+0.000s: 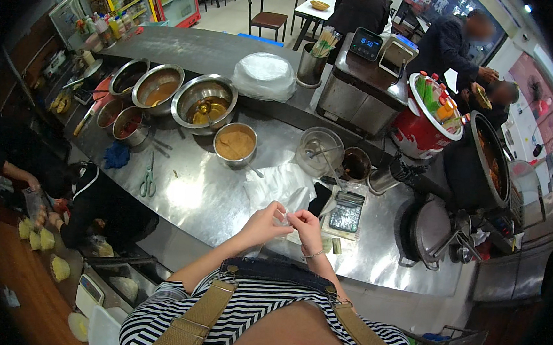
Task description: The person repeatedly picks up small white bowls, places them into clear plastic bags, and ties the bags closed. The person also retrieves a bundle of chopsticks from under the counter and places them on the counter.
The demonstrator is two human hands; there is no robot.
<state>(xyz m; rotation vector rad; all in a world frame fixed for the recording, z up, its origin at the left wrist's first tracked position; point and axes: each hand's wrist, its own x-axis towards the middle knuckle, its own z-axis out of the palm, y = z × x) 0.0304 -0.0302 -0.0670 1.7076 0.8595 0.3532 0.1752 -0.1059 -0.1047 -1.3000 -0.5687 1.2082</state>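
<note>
My left hand [264,223] pinches a thin clear plastic bag [296,201] over the near edge of the steel counter. Opposite it, the fingertips of my right hand [307,225] grip the same bag, close to my left fingers. White plastic bags [271,185] lie spread flat just beyond. A dark phone [320,199] rests beside them, in front of my right hand. To its right is a device with a plastic-covered keypad [346,217], perhaps a scale or calculator. A steel bowl of tan powder [234,143] with a spoon stands farther back.
Steel bowls of sauce [158,88] and oil [205,112] line the back left. Green-handled scissors [148,183] and a blue cloth [117,155] lie left. A lidded pot [435,231] and a large dark pot [487,156] stand right. A co-worker [103,203] works at left.
</note>
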